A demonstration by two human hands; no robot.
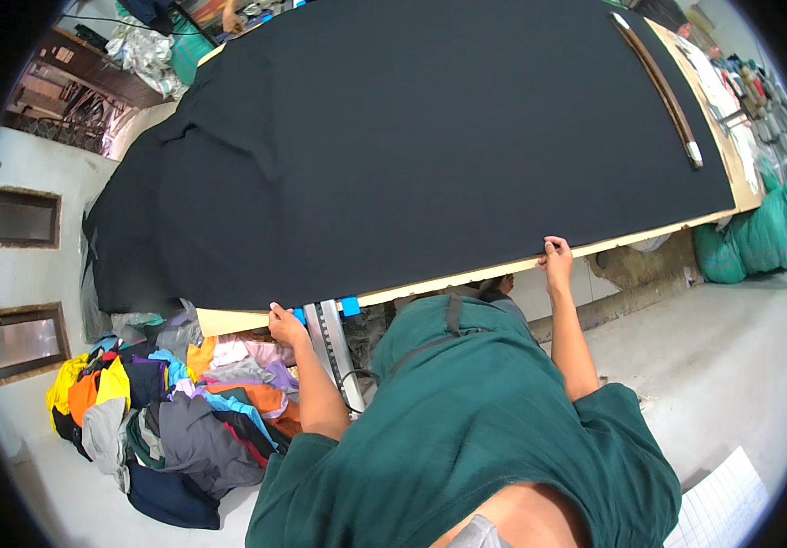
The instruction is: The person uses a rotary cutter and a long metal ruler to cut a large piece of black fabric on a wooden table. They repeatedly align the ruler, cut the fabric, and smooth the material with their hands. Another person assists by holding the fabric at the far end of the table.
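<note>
Black cloth [439,137] covers most of the table [494,271], running smooth across the centre and right, with creases toward the left, where it drapes over the end. The left hand [286,325] is at the cloth's near edge, beside a grey metal rail [328,342] and a blue block [350,306]. The right hand [555,262] is farther along that edge, well apart from the left, its fingers bent. At this distance it cannot be told whether either hand pinches the cloth or merely touches it. A curved brown bar [658,87] with pale ends lies on the cloth near its right end. A heap of mixed-colour garments [183,416] occupies the floor at left; green sacks [768,239] stand at right.
</note>
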